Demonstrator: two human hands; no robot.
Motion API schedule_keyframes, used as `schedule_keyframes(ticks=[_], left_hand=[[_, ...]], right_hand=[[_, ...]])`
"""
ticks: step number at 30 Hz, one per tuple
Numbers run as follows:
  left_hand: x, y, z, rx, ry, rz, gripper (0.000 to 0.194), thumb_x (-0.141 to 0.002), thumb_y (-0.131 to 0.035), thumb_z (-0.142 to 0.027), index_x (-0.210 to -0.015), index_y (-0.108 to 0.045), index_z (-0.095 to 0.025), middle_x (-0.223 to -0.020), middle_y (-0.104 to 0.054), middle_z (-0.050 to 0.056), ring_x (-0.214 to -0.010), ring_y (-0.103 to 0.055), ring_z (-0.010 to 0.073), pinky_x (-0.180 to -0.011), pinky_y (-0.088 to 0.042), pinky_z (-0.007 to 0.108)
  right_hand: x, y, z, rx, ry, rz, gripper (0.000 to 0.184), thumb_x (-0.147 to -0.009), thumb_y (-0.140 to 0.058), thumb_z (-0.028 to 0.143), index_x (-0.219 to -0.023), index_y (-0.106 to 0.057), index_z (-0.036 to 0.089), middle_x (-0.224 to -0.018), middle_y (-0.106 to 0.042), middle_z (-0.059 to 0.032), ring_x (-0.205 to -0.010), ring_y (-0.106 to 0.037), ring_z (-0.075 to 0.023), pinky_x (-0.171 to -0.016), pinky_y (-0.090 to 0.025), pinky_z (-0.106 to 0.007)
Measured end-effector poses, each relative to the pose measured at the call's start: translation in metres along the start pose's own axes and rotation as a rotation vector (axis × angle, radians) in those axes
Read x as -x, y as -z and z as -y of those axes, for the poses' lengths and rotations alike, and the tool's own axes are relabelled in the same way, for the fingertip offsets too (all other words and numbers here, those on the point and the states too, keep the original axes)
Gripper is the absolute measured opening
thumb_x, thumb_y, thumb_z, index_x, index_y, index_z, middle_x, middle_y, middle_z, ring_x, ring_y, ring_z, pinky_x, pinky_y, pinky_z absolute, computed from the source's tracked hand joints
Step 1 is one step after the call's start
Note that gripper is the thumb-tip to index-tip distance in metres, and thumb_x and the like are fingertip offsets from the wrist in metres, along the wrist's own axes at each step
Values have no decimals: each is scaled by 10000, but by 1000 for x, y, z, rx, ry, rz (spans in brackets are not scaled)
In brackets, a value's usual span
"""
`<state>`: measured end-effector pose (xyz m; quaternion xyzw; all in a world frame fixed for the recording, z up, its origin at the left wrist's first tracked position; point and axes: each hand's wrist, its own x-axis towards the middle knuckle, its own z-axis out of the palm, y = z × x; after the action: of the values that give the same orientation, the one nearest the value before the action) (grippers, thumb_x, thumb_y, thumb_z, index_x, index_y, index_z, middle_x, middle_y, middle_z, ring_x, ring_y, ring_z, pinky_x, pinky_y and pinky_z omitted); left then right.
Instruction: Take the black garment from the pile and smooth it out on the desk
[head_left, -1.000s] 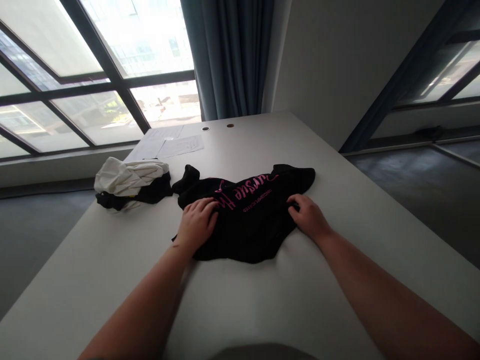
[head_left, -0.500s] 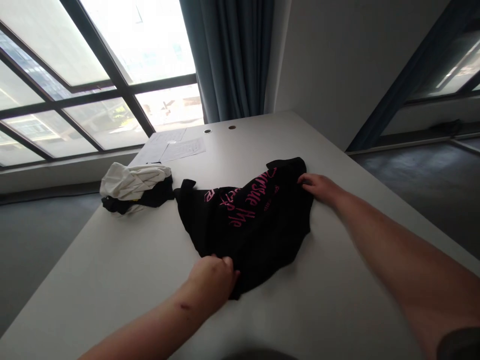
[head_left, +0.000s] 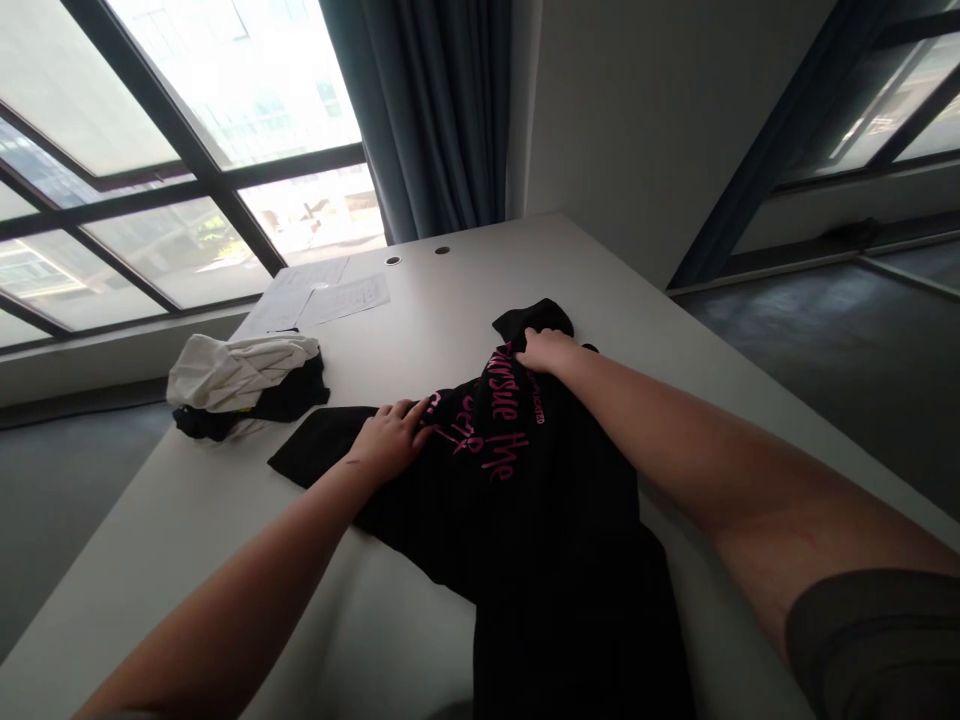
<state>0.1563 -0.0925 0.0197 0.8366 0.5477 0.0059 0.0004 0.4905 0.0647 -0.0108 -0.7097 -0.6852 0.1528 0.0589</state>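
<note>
A black t-shirt (head_left: 540, 500) with pink lettering lies spread across the white table (head_left: 465, 310), its lower part hanging over the near edge toward me. My left hand (head_left: 390, 440) rests flat on the shirt's left side, fingers stretched toward the lettering. My right hand (head_left: 546, 350) sits at the far end of the shirt, fingers curled into the bunched fabric there.
A heap of white and black clothes (head_left: 240, 385) lies at the table's left edge. Sheets of paper (head_left: 322, 298) lie at the back, near two cable holes (head_left: 417, 255). Windows and a blue-grey curtain (head_left: 427, 110) stand behind the table.
The shirt has been pulled toward me and stretched out lengthwise; it now hangs over the near edge. My left hand moved from the hem up onto the left side, my right hand shifted left.
</note>
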Motion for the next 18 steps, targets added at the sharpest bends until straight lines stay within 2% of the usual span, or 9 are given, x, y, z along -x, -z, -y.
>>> schedule_keyframes(ticks=[2,4,6,8,10,12,15,17,18], left_hand=[[22,3,-4,-61,-1,70,533,-1045,-467,-457,-1521,-506,-219,-1315,-652,166,-1117,-667,323,-941,-537,448],[51,16,-14,-69,4,170,496,-1039,-478,-437,-1456,-564,-183,-1231,-673,162,-1060,-686,320,-912,-543,436],[79,38,-26,0,-11,281,449,-1018,-525,-418,-1390,-608,-180,-1192,-686,140,-1017,-701,300,-907,-545,412],[102,65,-38,130,-99,396,444,-1006,-555,-434,-1393,-610,-226,-1198,-693,106,-1013,-709,269,-900,-546,376],[113,89,-47,257,-240,484,344,-1021,-538,-440,-1308,-670,-303,-1145,-715,52,-1005,-711,231,-896,-539,340],[109,101,-47,313,-328,493,294,-1047,-483,-432,-1109,-745,-314,-1054,-735,29,-986,-708,211,-911,-529,333],[84,89,-33,157,-187,407,364,-1055,-428,-375,-970,-758,-249,-1005,-747,65,-973,-708,237,-937,-526,378],[66,68,-21,20,-62,392,301,-1022,-493,-371,-1073,-749,-222,-1103,-744,101,-1029,-704,275,-963,-526,413],[58,57,-16,7,-35,363,314,-1015,-513,-397,-1164,-727,-222,-1189,-728,110,-1077,-696,285,-983,-524,419]], right_hand=[[2,-3,4,18,46,-29,675,-859,-744,500,-1383,-586,106,-1441,-539,-280,-1329,-510,-464,-1091,-425,-605],[-1,-2,7,26,120,-46,603,-885,-729,406,-1396,-577,126,-1456,-531,-253,-1335,-508,-442,-1111,-424,-580],[-4,-1,14,40,224,-22,572,-885,-722,324,-1405,-574,137,-1435,-566,-221,-1303,-551,-395,-1112,-446,-517],[0,-1,28,45,371,46,562,-874,-716,264,-1408,-579,156,-1409,-612,-175,-1259,-601,-334,-1094,-474,-435],[14,-1,50,40,564,135,551,-876,-697,235,-1414,-587,192,-1412,-635,-127,-1246,-625,-284,-1078,-488,-376],[39,1,75,50,761,175,567,-879,-691,243,-1436,-588,232,-1488,-593,-95,-1318,-588,-269,-1120,-460,-368],[76,13,103,91,917,-2,653,-904,-695,345,-1528,-518,276,-1624,-453,-85,-1463,-448,-317,-1237,-321,-475],[89,23,108,133,866,-64,663,-924,-679,411,-1550,-497,288,-1612,-465,-96,-1450,-453,-352,-1238,-295,-539],[90,27,105,171,788,-43,642,-932,-670,438,-1535,-519,280,-1575,-504,-115,-1415,-487,-370,-1215,-321,-561]])
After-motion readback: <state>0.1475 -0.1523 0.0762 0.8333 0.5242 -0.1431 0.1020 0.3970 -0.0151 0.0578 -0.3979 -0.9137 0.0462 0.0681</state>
